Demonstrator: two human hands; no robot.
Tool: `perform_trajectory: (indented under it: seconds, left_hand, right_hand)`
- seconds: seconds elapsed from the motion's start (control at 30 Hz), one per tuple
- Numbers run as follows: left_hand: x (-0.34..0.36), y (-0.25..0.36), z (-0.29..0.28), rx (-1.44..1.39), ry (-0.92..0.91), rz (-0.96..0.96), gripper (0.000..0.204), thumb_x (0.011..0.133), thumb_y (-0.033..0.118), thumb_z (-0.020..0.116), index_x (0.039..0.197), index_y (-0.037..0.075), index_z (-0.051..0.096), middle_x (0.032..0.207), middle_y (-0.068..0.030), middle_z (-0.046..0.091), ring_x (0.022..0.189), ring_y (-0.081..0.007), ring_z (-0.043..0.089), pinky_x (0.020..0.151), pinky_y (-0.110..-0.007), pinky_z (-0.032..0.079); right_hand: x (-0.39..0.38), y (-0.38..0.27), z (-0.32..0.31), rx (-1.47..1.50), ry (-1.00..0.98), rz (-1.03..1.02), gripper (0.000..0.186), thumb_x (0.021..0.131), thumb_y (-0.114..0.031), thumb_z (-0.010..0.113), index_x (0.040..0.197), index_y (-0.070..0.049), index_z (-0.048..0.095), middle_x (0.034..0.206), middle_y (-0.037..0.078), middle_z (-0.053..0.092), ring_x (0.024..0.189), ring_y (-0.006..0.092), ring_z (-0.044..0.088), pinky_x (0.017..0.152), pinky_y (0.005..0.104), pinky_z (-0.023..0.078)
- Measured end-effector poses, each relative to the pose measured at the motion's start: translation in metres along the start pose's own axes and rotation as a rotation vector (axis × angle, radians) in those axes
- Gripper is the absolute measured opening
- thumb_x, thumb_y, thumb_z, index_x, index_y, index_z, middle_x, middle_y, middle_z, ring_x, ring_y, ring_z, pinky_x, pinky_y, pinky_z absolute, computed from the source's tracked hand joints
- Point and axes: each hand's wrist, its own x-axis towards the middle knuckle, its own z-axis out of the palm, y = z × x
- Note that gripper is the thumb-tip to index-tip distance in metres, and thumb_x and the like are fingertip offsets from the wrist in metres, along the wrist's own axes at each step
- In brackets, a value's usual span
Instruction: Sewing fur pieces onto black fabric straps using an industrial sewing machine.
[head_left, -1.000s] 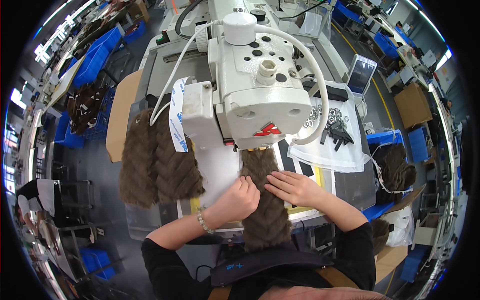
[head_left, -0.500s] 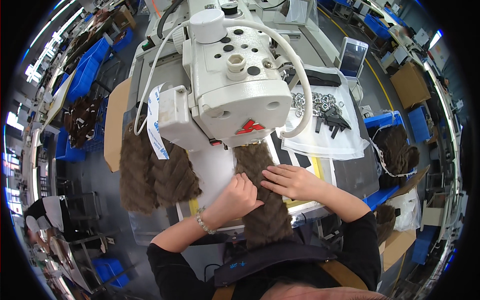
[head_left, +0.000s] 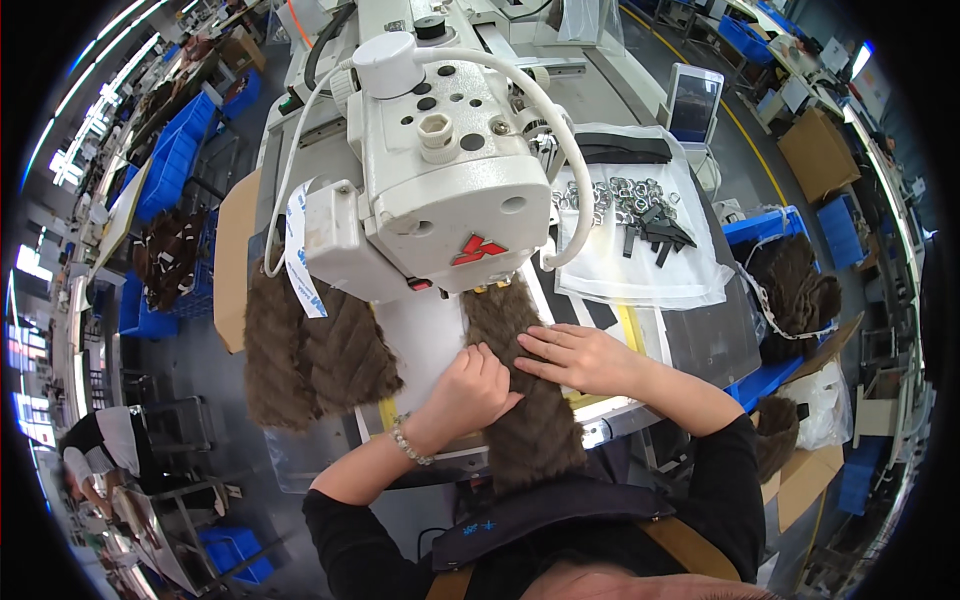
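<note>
A long strip of brown fur (head_left: 535,440) runs from under the head of a white sewing machine (head_left: 455,215) toward my body, over the work plate's near edge. My left hand (head_left: 468,388), a beaded bracelet at its wrist, has its fingers curled closed on the strip's left edge. Opposite it, my right hand (head_left: 580,358) lies flat on the fur with its fingers stretched out. The strip's far end and the needle area are hidden beneath the machine head.
More brown fur pieces (head_left: 315,350) lie left of the machine. At right, a white sheet (head_left: 640,275) bears metal rings (head_left: 640,198) and black straps (head_left: 660,232). Beyond it stands a small screen (head_left: 694,105). Blue bins (head_left: 770,225) and cardboard flank the table; a person (head_left: 100,450) is at far left.
The whole view has shifted slightly, so the machine appears a little further left. Both hands keep nearly the same places on the fur strip.
</note>
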Motion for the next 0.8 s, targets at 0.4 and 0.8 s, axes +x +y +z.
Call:
perform_trajectory:
  seconds: [0.4,0.8]
  left_hand:
    - [0.002,-0.002,0.006,-0.072,0.063,-0.038,0.045,0.073,0.039,0.074,0.089,-0.002,0.065,0.096,-0.0194,0.067,0.084,-0.0287,0.065,0.077,-0.034,0.051]
    - [0.018,-0.043,0.0,-0.119,0.068,-0.335,0.05,0.08,0.036,0.072,0.115,0.003,0.058,0.118,-0.0159,0.06,0.106,-0.0336,0.056,0.089,-0.041,0.046]
  right_hand:
    - [-0.009,0.002,-0.015,-0.057,-0.027,0.057,0.046,0.08,-0.014,0.058,0.126,-0.011,0.058,0.129,0.013,0.059,0.115,0.0235,0.06,0.099,0.0387,0.048]
    - [-0.066,0.01,-0.067,-0.043,0.132,0.436,0.03,0.073,-0.008,0.069,0.103,-0.006,0.068,0.104,0.009,0.07,0.092,0.0226,0.068,0.085,0.0348,0.053]
